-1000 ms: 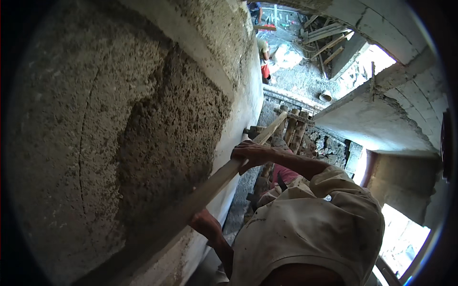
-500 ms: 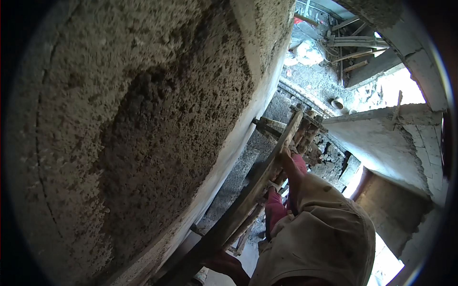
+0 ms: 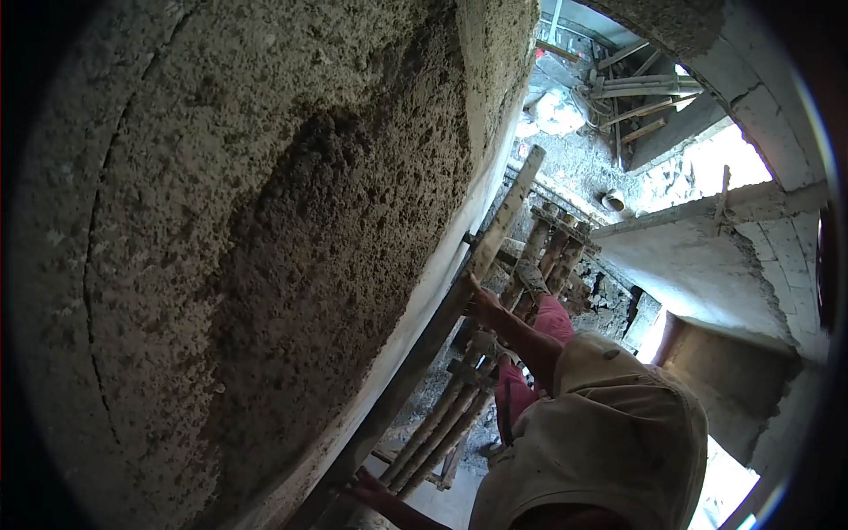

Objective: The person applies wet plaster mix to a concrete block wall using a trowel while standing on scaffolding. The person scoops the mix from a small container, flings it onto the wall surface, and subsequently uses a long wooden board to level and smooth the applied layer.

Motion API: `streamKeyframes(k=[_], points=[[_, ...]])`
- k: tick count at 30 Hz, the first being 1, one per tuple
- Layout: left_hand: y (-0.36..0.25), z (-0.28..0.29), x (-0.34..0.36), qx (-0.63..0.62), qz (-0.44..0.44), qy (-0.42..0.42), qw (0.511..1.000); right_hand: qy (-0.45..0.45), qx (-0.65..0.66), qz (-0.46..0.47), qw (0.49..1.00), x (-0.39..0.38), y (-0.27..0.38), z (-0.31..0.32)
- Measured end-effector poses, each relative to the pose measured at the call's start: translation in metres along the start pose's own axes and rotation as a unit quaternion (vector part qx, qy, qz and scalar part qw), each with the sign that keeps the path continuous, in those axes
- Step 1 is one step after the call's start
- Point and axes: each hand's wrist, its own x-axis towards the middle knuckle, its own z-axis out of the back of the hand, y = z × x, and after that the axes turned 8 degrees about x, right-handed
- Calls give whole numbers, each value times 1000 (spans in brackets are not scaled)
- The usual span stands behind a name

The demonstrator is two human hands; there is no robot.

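Your right hand [image 3: 481,305] grips the long straightedge board [image 3: 442,327] near its upper part, fingers wrapped around it. Your left hand [image 3: 367,488] holds the same board at its lower end, near the bottom edge of the view. The board lies diagonally, pressed flat against the rough plastered wall [image 3: 265,247], just beside a darker wet mortar patch [image 3: 336,265]. Wooden scaffold poles [image 3: 539,256] stand below, behind your right forearm.
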Motion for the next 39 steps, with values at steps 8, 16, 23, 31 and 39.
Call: streamKeyframes(k=[8, 16, 23, 31, 39], points=[[175, 71, 158, -68, 178, -125, 974, 0, -168, 78, 983, 78, -6, 7], [260, 80, 233, -26, 209, -169, 963, 57, -210, 89, 972, 147, -6, 6], [226, 68, 215, -33, 209, -138, 968, 81, -198, 109, 971, 120, 8, -15], [168, 65, 192, -135, 205, -160, 956, 59, -232, 125, 963, 50, 37, -69], [89, 9, 131, -166, 193, -131, 958, 75, -212, 144, 964, 9, 46, -89]])
